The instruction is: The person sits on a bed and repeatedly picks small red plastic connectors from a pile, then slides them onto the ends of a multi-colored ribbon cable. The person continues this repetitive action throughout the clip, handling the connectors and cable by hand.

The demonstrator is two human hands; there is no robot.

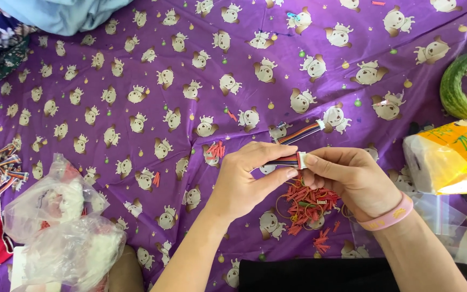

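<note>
Left hand (244, 178) and right hand (349, 178) both pinched shut on multicoloured ribbon cable with white plastic connector (290, 160), pile of small red plastic pieces (306, 204) beneath, purple cartoon-print cloth (136, 70) underneath.

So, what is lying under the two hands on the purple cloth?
A pile of small red plastic pieces with thin rubber bands lies on the purple printed cloth; its upper part is hidden under the hands.

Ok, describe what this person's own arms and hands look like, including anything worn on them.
Both forearms are bare, with no sleeves in view, and both hands are gloveless. The left hand has nothing on it or its wrist. The right hand has a pink band round the wrist, a smooth rubbery-looking loop with faint lettering on it. No rings or watch show on the fingers or wrists.
</note>
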